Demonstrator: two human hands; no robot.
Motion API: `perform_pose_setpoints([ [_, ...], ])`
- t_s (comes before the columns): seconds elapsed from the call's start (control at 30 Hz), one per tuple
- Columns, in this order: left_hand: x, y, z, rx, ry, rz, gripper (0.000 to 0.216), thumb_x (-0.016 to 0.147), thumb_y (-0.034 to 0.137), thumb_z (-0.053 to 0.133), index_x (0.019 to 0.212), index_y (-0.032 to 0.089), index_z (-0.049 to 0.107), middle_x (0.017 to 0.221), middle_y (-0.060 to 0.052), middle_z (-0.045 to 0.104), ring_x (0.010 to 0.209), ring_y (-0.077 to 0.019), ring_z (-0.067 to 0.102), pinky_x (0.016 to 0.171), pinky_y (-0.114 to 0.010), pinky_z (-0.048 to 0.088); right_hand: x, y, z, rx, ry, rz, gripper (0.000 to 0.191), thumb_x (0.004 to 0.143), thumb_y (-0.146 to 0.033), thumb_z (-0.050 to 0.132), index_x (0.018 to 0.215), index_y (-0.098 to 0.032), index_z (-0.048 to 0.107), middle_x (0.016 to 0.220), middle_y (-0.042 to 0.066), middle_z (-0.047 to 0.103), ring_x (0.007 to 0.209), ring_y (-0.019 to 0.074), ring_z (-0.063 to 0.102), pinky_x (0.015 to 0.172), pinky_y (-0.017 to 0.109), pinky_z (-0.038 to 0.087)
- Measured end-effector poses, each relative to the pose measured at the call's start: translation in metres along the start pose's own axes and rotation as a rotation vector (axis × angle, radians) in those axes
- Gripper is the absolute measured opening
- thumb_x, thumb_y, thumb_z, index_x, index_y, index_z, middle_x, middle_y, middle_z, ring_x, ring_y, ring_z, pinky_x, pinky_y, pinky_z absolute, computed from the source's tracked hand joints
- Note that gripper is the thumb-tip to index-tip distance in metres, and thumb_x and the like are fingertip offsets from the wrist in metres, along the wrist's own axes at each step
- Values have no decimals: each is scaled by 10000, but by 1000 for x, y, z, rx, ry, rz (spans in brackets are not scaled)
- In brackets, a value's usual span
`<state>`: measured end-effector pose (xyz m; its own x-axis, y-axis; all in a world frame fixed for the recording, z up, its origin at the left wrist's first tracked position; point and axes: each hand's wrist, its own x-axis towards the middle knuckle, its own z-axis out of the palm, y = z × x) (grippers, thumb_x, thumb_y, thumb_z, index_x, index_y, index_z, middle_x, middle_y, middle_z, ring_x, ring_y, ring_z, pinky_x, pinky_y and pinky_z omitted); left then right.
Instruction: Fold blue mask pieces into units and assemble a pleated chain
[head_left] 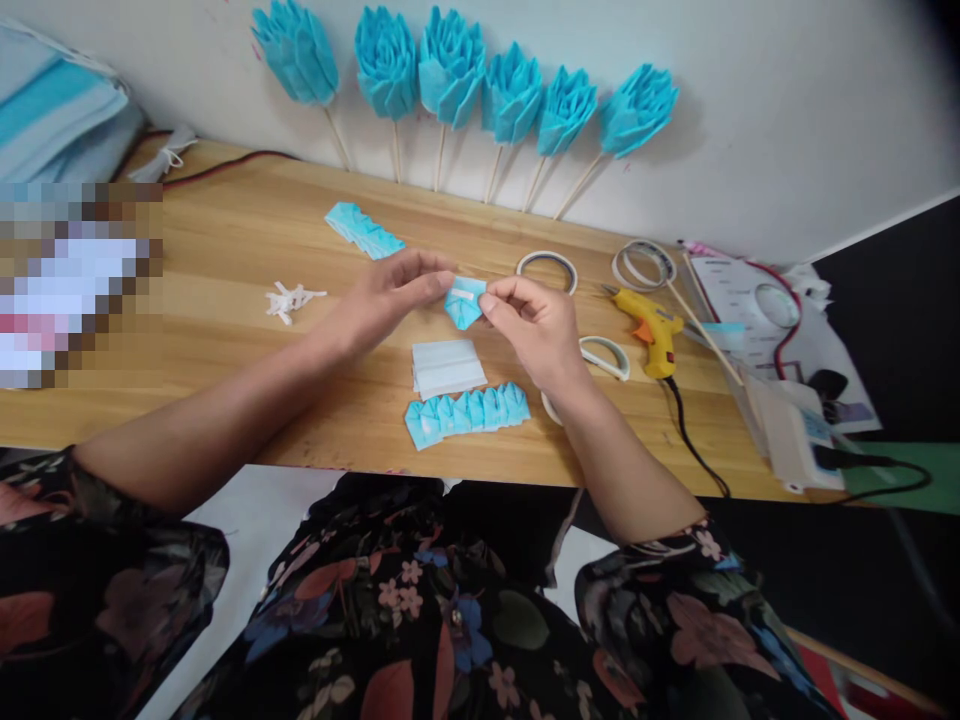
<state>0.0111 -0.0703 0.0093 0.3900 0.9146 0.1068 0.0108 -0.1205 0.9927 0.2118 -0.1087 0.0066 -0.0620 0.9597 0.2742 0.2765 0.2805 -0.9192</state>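
Between my two hands, above the wooden table, is a small folded blue petal (463,308) with a white strip across its upper part. My left hand (394,290) pinches its left corner between thumb and finger. On the other side, my right hand (532,322) grips the right edge the same way. Just below lies a stack of white sheets (448,368). Nearer my body, a row of overlapping folded blue petals (466,414) rests on the table. A second row of blue petals (365,231) lies beyond my left hand.
Several blue flowers on sticks (452,62) lean against the wall. Right of my hands are tape rolls (643,266), a yellow glue gun (651,325) with its cord, and a white power strip (799,430). White scraps (289,302) lie left; a blurred patch covers the far left.
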Motion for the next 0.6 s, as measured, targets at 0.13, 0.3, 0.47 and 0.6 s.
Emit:
perform_pose_setpoints([
  [0.13, 0, -3, 1, 2, -68, -35, 249, 805, 397, 789, 807, 177, 674, 807, -15, 701, 792, -165, 641, 804, -318, 511, -1, -2, -1, 14, -42, 12, 234, 887, -422, 677, 796, -208, 693, 730, -17, 655, 697, 121, 590, 685, 276, 486],
  [0.3, -4, -2, 5, 30, -44, -12, 249, 772, 368, 819, 757, 182, 654, 721, 6, 660, 694, -136, 591, 698, -289, 477, -3, -6, 1, 8, -110, 28, 323, 907, -522, 647, 816, -214, 676, 716, -23, 619, 688, 117, 548, 659, 272, 446],
  [0.47, -6, 0, 8, 130, -27, 47, 213, 788, 319, 802, 730, 181, 650, 681, 11, 633, 660, -127, 560, 647, -279, 441, -3, -5, 5, -66, -79, 33, 300, 826, -466, 731, 741, -214, 592, 636, -55, 517, 595, 94, 426, 567, 262, 344],
  [0.6, -4, -2, 6, 84, -72, 28, 218, 797, 351, 787, 746, 182, 658, 708, 6, 654, 688, -135, 590, 687, -288, 465, -3, -6, 6, -86, -53, 20, 237, 823, -394, 689, 723, -211, 576, 630, -53, 518, 592, 94, 427, 568, 264, 333],
])
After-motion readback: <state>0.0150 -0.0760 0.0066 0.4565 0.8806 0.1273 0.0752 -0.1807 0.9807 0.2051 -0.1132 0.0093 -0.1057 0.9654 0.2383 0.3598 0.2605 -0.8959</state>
